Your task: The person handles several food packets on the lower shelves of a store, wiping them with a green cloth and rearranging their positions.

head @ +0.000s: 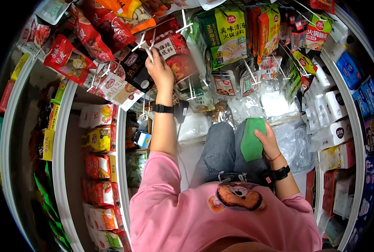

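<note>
My left hand reaches up to the hanging packets, its fingers closed around a white display hook. Just right of these fingers hangs a red hot pot seasoning packet; whether the hand touches it, I cannot tell. A black packet hangs on the left of the hand. Low over my thighs, my right hand grips a folded green cloth, thumb on top. The fingers beneath the cloth are mostly hidden.
Several white hooks, such as a bare-ended hook, stick out towards me. Green soup packets hang at the top. Shelves of bagged goods stand at left, tissue packs at right. Clear plastic bags lie beside my knees.
</note>
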{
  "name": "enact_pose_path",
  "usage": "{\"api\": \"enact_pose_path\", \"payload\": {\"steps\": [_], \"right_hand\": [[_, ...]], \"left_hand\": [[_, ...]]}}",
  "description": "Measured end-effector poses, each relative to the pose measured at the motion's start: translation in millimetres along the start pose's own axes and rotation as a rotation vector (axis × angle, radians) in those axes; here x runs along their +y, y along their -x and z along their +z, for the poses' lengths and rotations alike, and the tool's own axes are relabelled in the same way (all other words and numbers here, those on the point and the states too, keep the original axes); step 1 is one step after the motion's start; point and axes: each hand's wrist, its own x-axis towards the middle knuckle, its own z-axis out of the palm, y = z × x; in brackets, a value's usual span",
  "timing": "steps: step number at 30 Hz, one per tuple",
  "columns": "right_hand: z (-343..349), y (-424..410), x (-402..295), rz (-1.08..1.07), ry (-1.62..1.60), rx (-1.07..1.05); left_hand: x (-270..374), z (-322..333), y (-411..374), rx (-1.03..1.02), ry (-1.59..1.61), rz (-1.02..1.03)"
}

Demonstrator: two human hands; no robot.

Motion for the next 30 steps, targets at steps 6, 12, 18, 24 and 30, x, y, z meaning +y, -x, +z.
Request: {"api": "enact_pose_path", "payload": {"steps": [6, 12, 18, 24, 30], "right_hand": [[8.3, 0.4, 2.1, -0.004, -0.018, 0.021], [23.4, -0.3, 2.7, 0.006, 0.034, -0.023], [22.0, 9.6, -8.2, -0.020, 0.043, -0.022], [18.9, 15.2, 3.3, 0.004, -0.012, -0.033], [32.1, 11.6, 9.7, 0.005, -0.013, -0.089]], "left_hand": [[27.6, -5.5, 25.0, 0.072, 0.006, -0.022], [87.2, 5.4, 65.5, -0.307, 0.407, -0.071], [81.7, 25.3, 58.8, -0.335, 0.578, -0.327], [90.3, -9.4, 70.6, -0.144, 0.532, -0.231], [111.1, -45.6, 91.4, -0.160, 0.493, -0.242]]}}
